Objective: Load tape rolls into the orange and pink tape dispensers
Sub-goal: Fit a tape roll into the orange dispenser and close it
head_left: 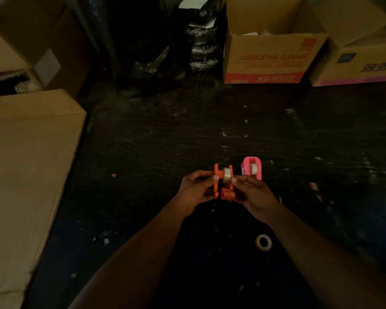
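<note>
Dark, scuffed flooring (210, 134) fills the dim scene, and above it the orange tape dispenser (223, 182) with a clear tape roll (227, 174) seated inside is grasped from both sides by the left hand (195, 190) and right hand (253, 195). Just beside it on the right, the pink tape dispenser (252, 169) stands on the floor, also holding a roll. 1 spare tape roll (263, 242) lies nearer the person, and cardboard boxes (274, 56) line the edges.

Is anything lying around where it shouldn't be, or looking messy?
Yes. One spare tape roll lies loose on the dark floor near the right forearm, apart from both dispensers. Small scraps of paper litter the floor too. The pink dispenser stands upright, already holding a roll.
</note>
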A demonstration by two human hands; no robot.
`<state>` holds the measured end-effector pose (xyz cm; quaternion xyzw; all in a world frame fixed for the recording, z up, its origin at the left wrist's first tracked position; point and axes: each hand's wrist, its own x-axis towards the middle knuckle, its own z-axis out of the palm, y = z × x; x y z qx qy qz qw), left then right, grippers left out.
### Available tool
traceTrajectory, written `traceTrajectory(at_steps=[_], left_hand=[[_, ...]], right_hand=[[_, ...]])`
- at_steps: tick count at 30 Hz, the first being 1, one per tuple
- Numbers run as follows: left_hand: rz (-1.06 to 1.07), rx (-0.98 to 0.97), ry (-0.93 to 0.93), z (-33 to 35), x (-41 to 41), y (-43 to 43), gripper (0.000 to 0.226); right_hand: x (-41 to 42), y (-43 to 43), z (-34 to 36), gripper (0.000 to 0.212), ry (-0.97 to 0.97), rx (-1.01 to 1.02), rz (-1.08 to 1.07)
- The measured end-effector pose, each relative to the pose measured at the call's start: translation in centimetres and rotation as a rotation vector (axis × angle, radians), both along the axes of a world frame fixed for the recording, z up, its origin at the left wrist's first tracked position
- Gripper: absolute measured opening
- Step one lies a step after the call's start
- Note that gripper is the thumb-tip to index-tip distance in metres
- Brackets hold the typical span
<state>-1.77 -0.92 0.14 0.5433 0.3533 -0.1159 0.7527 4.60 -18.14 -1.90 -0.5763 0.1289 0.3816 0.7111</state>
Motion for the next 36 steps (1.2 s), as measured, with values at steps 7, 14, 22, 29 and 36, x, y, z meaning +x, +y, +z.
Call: traceTrajectory(at_steps=[7,14,22,29,36], left_hand=[[-0.017,0.013,-0.006,-0.2,-0.2,-0.6,0.032],[-0.020,-0.097,0.014,-1.0,0.4,-0.3,0.021],[-0.079,0.113,0.120,-4.2,2.0,0.9,0.028],[-0.128,0.257,0.069,-5.5,2.2,1.4,0.037],[-0.148,0.212,0.031,-6.2,2.1,1.8,0.036]], right_hand=[[-0.6,0.1,0.0,0.027,-0.045,0.020,0.036],[0.2,0.6,-0.5,0.023,-0.146,-0.081,0.056],[1.4,2.4,-2.4,0.018,-0.481,-0.502,0.280],[1.1,3.2,-3.5,0.018,-0.656,-0.610,0.303],[0.6,2.0,-3.6,0.035,-1.332,-0.741,0.611]])
